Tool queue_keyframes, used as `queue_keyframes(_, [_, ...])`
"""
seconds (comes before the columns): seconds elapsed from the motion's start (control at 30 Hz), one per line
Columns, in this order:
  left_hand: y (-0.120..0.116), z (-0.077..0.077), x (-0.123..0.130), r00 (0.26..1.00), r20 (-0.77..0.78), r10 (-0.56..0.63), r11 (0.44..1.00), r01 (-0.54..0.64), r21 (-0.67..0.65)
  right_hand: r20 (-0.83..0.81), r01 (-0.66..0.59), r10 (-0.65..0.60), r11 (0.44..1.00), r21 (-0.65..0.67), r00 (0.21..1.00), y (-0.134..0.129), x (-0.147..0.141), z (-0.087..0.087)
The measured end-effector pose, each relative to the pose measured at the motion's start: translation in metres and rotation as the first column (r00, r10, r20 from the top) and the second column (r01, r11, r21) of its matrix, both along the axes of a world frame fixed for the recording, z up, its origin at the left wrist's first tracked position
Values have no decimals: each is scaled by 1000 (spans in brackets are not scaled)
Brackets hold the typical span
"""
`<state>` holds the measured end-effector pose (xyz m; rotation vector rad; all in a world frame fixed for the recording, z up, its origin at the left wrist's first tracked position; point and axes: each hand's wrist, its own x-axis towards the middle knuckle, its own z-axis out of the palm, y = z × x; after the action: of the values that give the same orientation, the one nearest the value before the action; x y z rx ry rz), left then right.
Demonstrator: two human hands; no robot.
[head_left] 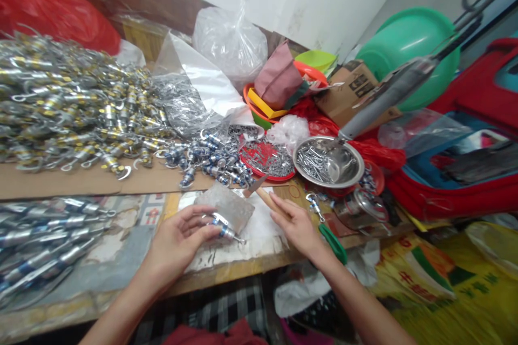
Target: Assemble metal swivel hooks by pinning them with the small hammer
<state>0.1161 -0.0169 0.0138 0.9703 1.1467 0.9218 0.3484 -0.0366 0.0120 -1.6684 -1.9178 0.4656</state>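
Note:
Near the middle of the bench's front edge lies a flat grey metal block (230,208). My left hand (184,237) has its fingers curled round a small blue and silver metal fitting (225,229), which rests at the block's front side. My right hand (294,223) is closed on the wooden handle of a hammer (270,200), whose head is just beyond the block's right corner. White paper (259,237) lies beneath the block.
Piled gold and silver fittings (81,102) cover the back left, longer fittings (44,242) the front left. Blue fittings (210,159), a red tray (267,159) and a steel bowl (327,161) sit behind the block. Green-handled scissors (334,245) lie at right.

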Motion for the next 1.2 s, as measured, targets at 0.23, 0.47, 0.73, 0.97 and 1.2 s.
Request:
queue_keyframes(0.23, [-1,-4,-7,907,-391,158,899,32,438,369,15,-50,995,99,928,69,13,2])
queue_keyframes(0.47, [-2,-1,-6,907,-391,157,834,90,544,497,-44,58,998,-39,866,165,27,4])
queue_keyframes(0.73, [-3,3,-7,931,-352,95,865,97,492,407,-28,30,1000,-10,913,167,29,2])
queue_keyframes(0.97, [-9,3,-4,919,-326,223,875,-41,483,67,31,-39,993,115,997,104,-10,20])
queue_keyframes(1.2, [-9,4,0,932,-275,237,851,-62,522,-528,-205,274,961,187,804,20,-76,31])
